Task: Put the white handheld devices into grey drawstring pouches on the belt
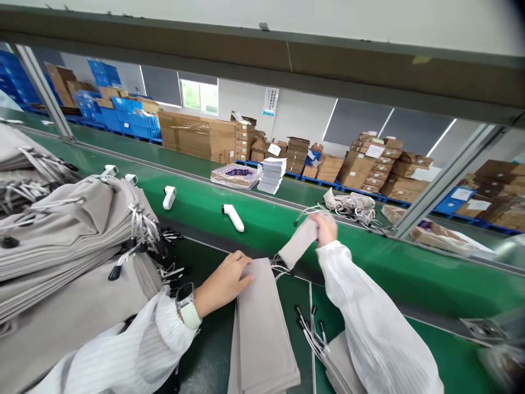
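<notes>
My right hand (326, 227) is closed on one end of a small beige drawstring pouch (299, 243), held up and tilted above the green belt. White cords hang by the pouch's lower end. My left hand (223, 282) lies on the top end of a stack of long, flat beige fabric bags (266, 328), thumb apart from the fingers. Below my right sleeve lie more beige pouches (344, 364) with white cords and black cord ends. A big pile of beige drawstring bags (74, 230) stands to the left of my left hand.
White handheld thermometers (233, 218) lie on the green belt (197, 213). Beyond it are a stack of white paper (272, 175), a packed tray (235, 175) and bundled pouches (350, 205). A shelf edge (246, 60) crosses overhead, with a metal post (445, 178) at right.
</notes>
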Action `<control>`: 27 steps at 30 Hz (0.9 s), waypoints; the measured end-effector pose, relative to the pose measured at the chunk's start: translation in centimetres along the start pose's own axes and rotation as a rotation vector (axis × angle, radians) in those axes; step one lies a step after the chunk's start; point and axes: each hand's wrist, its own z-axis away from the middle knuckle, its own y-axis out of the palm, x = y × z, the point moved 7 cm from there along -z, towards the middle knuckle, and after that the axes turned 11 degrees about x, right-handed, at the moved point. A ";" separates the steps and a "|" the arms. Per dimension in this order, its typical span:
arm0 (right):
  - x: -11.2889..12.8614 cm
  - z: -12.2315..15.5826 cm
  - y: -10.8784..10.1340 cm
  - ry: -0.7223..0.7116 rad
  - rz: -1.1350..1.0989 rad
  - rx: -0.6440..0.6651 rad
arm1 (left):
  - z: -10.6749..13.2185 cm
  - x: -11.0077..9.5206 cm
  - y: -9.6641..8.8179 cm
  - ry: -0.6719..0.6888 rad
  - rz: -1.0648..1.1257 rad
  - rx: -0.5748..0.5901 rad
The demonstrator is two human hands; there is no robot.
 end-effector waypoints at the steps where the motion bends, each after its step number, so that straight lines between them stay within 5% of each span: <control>1: 0.1 -1.1 -2.0 -0.011 0.081 -0.119 | -0.1 0.5 0.4 -0.011 -0.057 0.021; 3: 0.0 -2.5 -4.1 0.005 0.387 -0.197 | -0.3 1.2 0.6 -0.025 -0.138 -0.004; 5: -1.0 -2.8 -4.1 0.064 0.684 -0.135 | -0.5 1.5 0.6 -0.019 -0.201 -0.030; 10: -5.5 -1.5 -0.2 0.111 1.102 0.267 | -0.4 1.2 1.0 0.014 -0.270 -0.048; 12: -5.2 -1.0 1.2 -0.002 1.172 0.275 | -0.1 0.6 1.0 0.042 -0.326 -0.083; 14: -3.8 -0.3 3.4 -0.162 1.151 0.281 | 0.2 -0.1 1.1 0.079 -0.411 -0.114; 17: -2.3 1.0 9.4 -0.318 0.970 0.510 | 0.4 -0.7 1.1 0.105 -0.517 -0.123; 19: -1.9 1.7 14.0 -0.326 0.838 0.653 | 0.4 -0.9 1.2 0.110 -0.568 -0.118; 22: -2.3 1.4 19.3 -0.249 0.737 0.700 | 0.3 -1.0 1.2 0.132 -0.596 -0.114; 24: -3.1 0.8 21.2 -0.181 0.693 0.693 | 0.2 -0.7 1.2 0.135 -0.557 -0.114; 27: -4.1 0.0 21.2 -0.095 0.582 0.686 | 0.0 0.1 1.0 0.112 -0.485 -0.115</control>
